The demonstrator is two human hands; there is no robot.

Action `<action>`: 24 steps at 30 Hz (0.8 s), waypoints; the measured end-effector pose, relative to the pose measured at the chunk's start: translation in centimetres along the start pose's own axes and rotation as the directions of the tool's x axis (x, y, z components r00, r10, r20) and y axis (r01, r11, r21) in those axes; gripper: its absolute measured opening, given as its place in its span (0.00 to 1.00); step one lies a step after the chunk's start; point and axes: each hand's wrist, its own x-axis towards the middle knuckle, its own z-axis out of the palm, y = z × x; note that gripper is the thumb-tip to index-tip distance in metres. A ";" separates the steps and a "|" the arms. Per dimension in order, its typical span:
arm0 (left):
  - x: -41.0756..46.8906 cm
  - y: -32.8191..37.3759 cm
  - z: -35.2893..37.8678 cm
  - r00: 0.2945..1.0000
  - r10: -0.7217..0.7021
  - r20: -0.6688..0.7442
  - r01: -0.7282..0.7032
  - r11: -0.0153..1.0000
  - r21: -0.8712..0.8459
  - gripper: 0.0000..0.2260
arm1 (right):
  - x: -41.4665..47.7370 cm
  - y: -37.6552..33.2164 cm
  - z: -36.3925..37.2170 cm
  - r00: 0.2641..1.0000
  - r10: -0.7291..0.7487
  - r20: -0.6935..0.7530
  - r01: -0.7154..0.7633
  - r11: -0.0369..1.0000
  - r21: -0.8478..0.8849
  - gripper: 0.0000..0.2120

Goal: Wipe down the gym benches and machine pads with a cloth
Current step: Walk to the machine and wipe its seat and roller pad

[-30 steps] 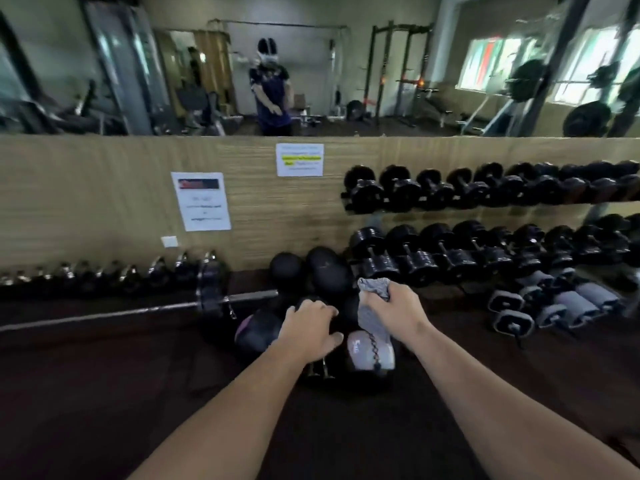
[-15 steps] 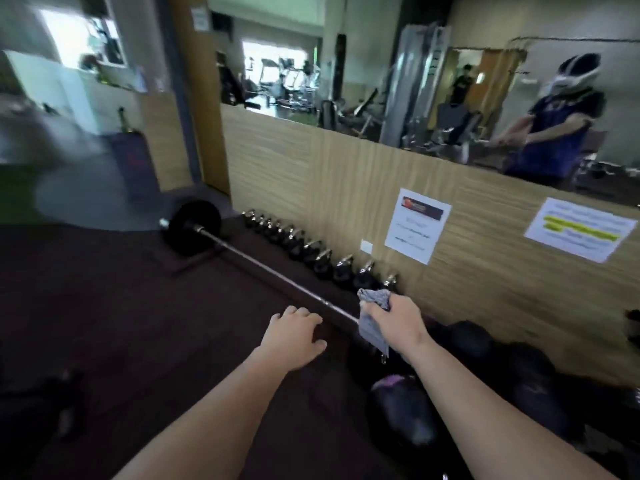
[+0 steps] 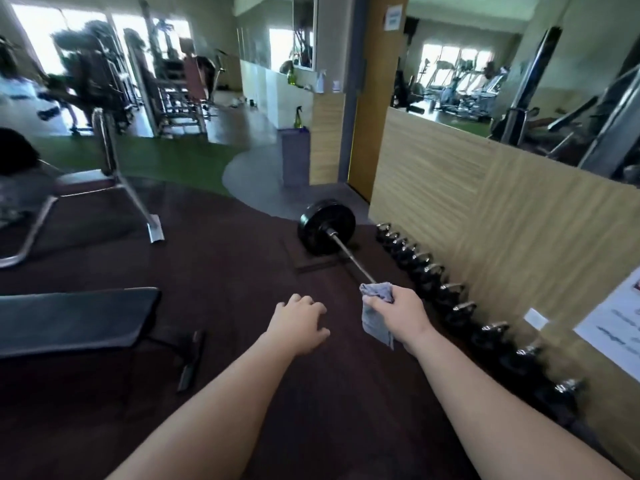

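Up front, the right hand [image 3: 398,313] pinches a crumpled grey-blue cloth [image 3: 375,315] between thumb and curled fingers, its tail hanging loose below the fist. Beside it, the left hand [image 3: 298,323] is empty, palm down, fingers loosely bent and slightly apart. Off left sits a flat black padded bench [image 3: 72,318], untouched

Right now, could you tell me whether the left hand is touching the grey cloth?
Apart. The head view shows the left hand open and empty, with dark floor visible between it and the grey cloth, which the right hand alone grips.
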 end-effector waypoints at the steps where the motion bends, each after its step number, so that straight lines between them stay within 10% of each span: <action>1: 2.0 -1.5 -0.5 1.000 -0.015 0.005 0.015 1.000 -0.003 0.24 | 2.5 -0.6 1.2 1.000 -0.002 0.008 0.002 1.000 0.006 0.06; 24: 50.2 -27.9 -12.4 0.920 -0.387 -0.062 0.387 0.922 -0.020 0.24 | 64.0 -11.9 20.7 0.921 -0.191 0.340 0.161 0.980 0.114 0.06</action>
